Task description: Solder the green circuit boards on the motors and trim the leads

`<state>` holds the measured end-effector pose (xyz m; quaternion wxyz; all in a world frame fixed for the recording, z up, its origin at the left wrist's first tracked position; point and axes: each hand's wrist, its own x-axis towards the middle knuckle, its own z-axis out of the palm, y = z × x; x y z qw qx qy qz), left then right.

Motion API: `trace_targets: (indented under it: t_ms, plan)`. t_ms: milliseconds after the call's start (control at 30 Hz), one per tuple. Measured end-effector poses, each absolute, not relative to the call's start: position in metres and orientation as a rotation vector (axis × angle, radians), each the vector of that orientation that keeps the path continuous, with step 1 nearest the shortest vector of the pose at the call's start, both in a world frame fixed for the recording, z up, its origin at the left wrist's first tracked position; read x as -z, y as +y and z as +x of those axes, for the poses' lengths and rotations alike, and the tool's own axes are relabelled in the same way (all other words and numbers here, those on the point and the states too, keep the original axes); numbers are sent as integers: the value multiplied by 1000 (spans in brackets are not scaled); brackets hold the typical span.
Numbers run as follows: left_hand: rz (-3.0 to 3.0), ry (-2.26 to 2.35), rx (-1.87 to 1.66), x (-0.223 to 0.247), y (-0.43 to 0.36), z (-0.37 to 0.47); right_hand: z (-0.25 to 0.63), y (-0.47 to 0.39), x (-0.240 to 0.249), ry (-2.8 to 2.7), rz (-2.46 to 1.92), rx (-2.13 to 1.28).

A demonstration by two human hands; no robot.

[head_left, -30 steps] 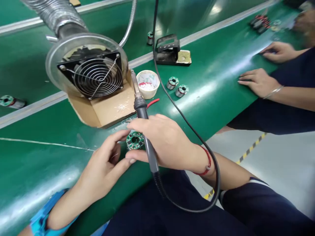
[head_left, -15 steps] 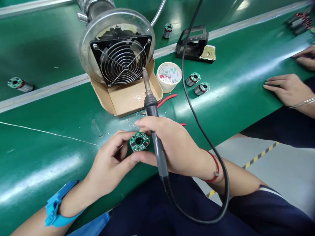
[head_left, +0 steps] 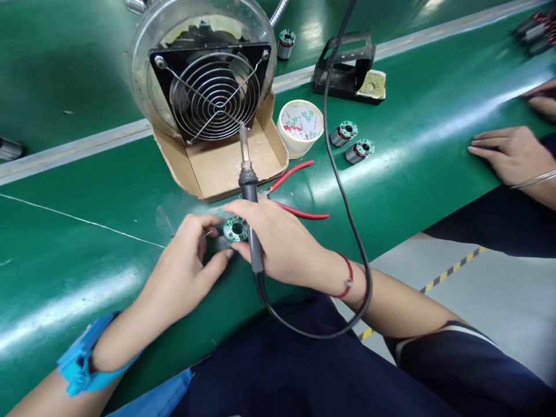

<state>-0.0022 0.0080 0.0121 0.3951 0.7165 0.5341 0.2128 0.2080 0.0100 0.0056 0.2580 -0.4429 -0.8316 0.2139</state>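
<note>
My right hand (head_left: 278,237) grips iron (head_left: 255,248) and part (head_left: 230,233); left hand (head_left: 185,269) half-curled, hold unclear. Board (head_left: 229,225) on; whether finished, can't tell.

Bright glare on green bench (head_left: 417,174)

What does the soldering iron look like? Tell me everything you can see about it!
The soldering iron is long and slim. Its dark handle looks like plastic, with a ridged collar, then a metal-looking barrel and narrow tip. It points away from the person, the tip showing against the lower edge of the fan; I can't tell whether they touch. The right hand grips the handle. A black cable leaves the near end, loops round and crosses over the right forearm.
</note>
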Motion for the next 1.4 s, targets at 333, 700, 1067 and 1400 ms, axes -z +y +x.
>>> trace_targets:
  t_ms: [333, 700, 1067, 1400]
  plan:
    - [1674, 1337, -651, -5, 23, -19, 229, 14, -4, -2273, -974, -581]
    - [2242, 1365, -525, -9, 15, -17, 249, -34, -2, -1529, -1168, -759]
    - [2254, 1345, -519, -7, 15, -13, 242, -35, 2, -1529, -1200, -810]
    - [1953, 1246, -489, 2, 21, -6, 249, -31, -4, -1631, -1229, -766]
